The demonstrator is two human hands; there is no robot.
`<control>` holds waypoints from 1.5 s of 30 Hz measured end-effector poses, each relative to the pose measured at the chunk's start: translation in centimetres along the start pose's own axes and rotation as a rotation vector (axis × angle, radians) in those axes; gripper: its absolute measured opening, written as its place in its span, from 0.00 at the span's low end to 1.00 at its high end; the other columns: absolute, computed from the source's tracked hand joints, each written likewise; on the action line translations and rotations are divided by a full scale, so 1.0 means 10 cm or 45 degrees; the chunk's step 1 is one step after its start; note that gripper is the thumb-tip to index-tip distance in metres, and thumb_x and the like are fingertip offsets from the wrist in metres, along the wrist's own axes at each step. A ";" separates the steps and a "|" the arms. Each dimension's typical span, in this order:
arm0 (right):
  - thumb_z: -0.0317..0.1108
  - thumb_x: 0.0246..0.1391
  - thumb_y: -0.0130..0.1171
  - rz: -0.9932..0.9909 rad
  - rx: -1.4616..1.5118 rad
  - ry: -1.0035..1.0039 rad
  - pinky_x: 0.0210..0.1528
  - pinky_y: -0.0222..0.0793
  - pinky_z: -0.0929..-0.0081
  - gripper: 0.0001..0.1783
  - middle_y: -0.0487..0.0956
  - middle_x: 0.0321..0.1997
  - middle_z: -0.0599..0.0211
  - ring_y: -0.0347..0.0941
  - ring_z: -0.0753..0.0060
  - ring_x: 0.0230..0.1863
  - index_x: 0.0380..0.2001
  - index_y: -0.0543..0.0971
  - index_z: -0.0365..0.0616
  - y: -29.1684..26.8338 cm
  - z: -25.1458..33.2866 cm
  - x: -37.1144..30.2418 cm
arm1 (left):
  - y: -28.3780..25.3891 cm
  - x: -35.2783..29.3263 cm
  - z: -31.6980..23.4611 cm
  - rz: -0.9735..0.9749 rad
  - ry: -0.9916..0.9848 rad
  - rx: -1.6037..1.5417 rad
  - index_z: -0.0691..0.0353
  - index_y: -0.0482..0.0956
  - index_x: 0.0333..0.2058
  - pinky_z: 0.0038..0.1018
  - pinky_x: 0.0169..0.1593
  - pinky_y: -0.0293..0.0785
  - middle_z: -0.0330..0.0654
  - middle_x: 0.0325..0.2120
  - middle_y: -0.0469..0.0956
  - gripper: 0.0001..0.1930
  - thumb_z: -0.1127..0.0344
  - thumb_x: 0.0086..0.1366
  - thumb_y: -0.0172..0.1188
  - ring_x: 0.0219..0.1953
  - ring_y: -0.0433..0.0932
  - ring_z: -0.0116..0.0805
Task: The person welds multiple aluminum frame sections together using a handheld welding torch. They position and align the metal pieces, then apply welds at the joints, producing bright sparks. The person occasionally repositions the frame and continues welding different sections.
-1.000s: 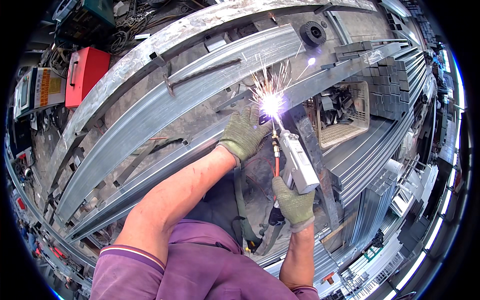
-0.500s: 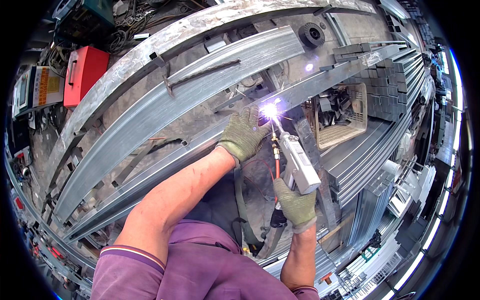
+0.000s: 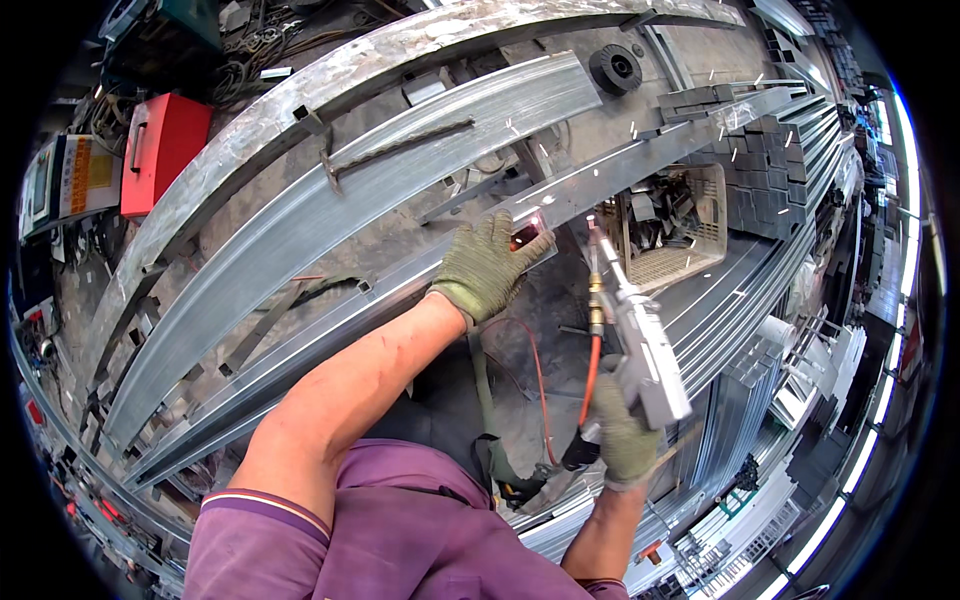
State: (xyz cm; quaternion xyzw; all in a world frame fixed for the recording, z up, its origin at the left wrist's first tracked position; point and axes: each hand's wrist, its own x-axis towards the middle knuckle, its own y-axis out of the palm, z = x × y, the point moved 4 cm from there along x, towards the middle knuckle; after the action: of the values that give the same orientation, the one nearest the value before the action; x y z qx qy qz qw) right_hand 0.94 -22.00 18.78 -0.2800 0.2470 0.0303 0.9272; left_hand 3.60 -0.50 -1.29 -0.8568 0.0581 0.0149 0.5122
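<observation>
My left hand point(image 3: 484, 268), in a green work glove, grips a long steel profile point(image 3: 395, 290); its fingers lie over the metal and the thumb is apart from them. Right beside the fingertips, a spot at the profile's end point(image 3: 526, 234) glows red. My right hand point(image 3: 626, 432), gloved too and blurred, is closed round the grip of a grey-white handheld welding gun point(image 3: 648, 355). The gun's tip point(image 3: 592, 226) stands to the right of the glowing spot, apart from it. An orange-red hose with a brass fitting point(image 3: 596, 300) runs along the gun.
A cream plastic crate point(image 3: 690, 262) of metal offcuts stands right of the work. Stacked steel tubes point(image 3: 765, 180) lie beyond it. Wide curved steel channels point(image 3: 290, 230) stretch across the left. A black spool point(image 3: 615, 70) and a red box point(image 3: 165, 152) are farther back.
The bright welding arc has gone out, with sparks still flying and a red glow left. My right hand has drawn the welding gun right and toward me. My left hand stays nearly in place.
</observation>
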 end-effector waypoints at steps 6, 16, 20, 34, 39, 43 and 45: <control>0.31 0.62 0.76 -0.214 0.031 -0.374 0.51 0.77 0.71 0.23 0.84 0.47 0.69 0.80 0.76 0.46 0.58 0.83 0.39 -0.56 0.15 0.24 | -0.12 0.02 -0.05 0.036 -0.028 0.011 0.29 0.68 0.78 0.54 0.65 0.71 0.61 0.65 0.70 0.46 0.51 0.60 0.75 0.67 0.72 0.60; 0.27 0.65 0.74 0.158 0.281 -0.357 0.34 0.74 0.78 0.19 0.82 0.40 0.73 0.77 0.83 0.32 0.57 0.83 0.41 -0.94 0.14 1.36 | -0.11 -0.01 -0.10 -0.062 -0.082 0.163 0.24 0.70 0.76 0.56 0.66 0.71 0.58 0.65 0.72 0.45 0.50 0.60 0.75 0.65 0.74 0.59; 0.31 0.67 0.72 0.202 0.111 -0.527 0.34 0.71 0.81 0.19 0.81 0.35 0.75 0.74 0.85 0.31 0.58 0.83 0.40 -1.11 0.16 1.84 | -0.12 -0.05 -0.13 -0.111 -0.073 0.231 0.24 0.71 0.76 0.57 0.69 0.70 0.58 0.66 0.72 0.45 0.51 0.58 0.76 0.67 0.74 0.60; 0.29 0.63 0.76 0.670 -0.317 -0.431 0.38 0.73 0.77 0.19 0.84 0.40 0.74 0.77 0.82 0.36 0.55 0.86 0.40 -1.20 -0.02 2.45 | -0.12 -0.49 -0.27 -0.397 -0.394 0.154 0.57 0.82 0.51 0.58 0.75 0.67 0.59 0.72 0.68 0.33 0.60 0.44 0.83 0.73 0.68 0.65; 0.26 0.57 0.77 0.887 -0.404 -0.737 0.35 0.79 0.71 0.13 0.86 0.30 0.65 0.82 0.73 0.29 0.44 0.88 0.34 -1.11 -0.03 2.41 | -0.04 -0.66 -0.20 -0.215 -0.574 0.214 0.57 0.86 0.43 0.59 0.78 0.59 0.59 0.74 0.67 0.26 0.56 0.44 0.81 0.75 0.65 0.64; 0.23 0.54 0.76 1.097 -0.579 -0.877 0.34 0.79 0.66 0.13 0.86 0.30 0.60 0.84 0.65 0.28 0.43 0.88 0.33 -1.01 0.20 2.32 | -0.01 -0.67 -0.19 -0.156 -0.606 0.222 0.56 0.86 0.44 0.59 0.79 0.57 0.58 0.73 0.68 0.27 0.54 0.45 0.81 0.75 0.64 0.62; 0.23 0.54 0.77 1.180 -0.635 -0.844 0.34 0.79 0.66 0.14 0.86 0.30 0.60 0.84 0.64 0.28 0.44 0.87 0.33 -0.96 0.29 2.34 | 0.03 -0.70 -0.17 -0.194 -0.599 0.220 0.55 0.86 0.44 0.58 0.78 0.57 0.57 0.72 0.68 0.27 0.53 0.45 0.82 0.75 0.65 0.61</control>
State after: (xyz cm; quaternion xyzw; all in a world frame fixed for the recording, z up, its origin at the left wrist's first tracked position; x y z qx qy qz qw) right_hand 24.56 -30.43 14.58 -0.3275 0.0273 0.5719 0.7516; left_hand -3.45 -1.53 -0.18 -0.7847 -0.1264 0.1701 0.5825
